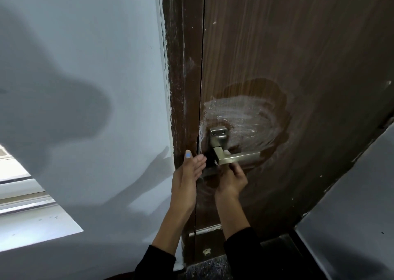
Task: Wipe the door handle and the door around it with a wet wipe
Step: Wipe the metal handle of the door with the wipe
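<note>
Brown door [298,66]: handle [238,157] just above right hand [231,180] fingers [235,169].

Right hand [231,180] under door handle [236,157]; left hand [187,173] flat beside it.

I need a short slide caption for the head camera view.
Right hand wipes under the door handle; open left hand waits beside the wet brown door.

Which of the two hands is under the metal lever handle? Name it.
The right hand: its fingers curl up beneath the square brushed-metal lever handle. The left hand is open, beside the brown wooden door's edge.
</note>
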The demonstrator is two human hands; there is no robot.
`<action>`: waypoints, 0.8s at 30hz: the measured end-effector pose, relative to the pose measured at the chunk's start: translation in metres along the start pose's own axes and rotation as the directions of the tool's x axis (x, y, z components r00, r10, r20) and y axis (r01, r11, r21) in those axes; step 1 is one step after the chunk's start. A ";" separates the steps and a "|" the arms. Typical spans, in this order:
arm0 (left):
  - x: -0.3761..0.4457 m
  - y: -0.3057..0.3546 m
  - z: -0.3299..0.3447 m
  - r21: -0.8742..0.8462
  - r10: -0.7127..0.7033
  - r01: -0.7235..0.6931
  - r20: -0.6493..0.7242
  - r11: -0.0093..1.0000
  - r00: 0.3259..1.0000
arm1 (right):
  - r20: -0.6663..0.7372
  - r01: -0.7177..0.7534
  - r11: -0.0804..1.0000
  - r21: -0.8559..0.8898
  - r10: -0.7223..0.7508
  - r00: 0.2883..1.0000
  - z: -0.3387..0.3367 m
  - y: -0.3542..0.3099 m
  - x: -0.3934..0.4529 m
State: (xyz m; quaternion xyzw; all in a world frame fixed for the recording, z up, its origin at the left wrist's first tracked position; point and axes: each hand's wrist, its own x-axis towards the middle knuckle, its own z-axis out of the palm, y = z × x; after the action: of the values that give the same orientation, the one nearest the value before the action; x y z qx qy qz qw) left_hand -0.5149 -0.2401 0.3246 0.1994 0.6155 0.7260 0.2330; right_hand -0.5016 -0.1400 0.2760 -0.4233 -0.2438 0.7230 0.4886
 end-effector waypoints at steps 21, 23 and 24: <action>-0.009 -0.007 0.001 -0.011 0.052 -0.053 -0.089 0.999 0.995 | -0.038 -0.042 0.999 0.024 0.043 0.998 0.003 0.014 -0.019; -0.009 -0.006 -0.003 -0.012 0.051 -0.053 -0.109 0.999 0.993 | -0.035 -0.198 0.979 0.037 0.200 0.979 0.005 0.011 -0.027; -0.008 -0.007 -0.004 -0.007 0.050 -0.052 -0.117 0.999 0.992 | -0.012 -0.280 0.959 0.048 0.280 0.960 0.005 0.009 -0.030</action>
State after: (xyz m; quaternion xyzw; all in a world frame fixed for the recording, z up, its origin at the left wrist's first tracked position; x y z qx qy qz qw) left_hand -0.5097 -0.2472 0.3173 0.1710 0.6193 0.7452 0.1789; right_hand -0.5056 -0.1703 0.2834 -0.4490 -0.1604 0.7862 0.3932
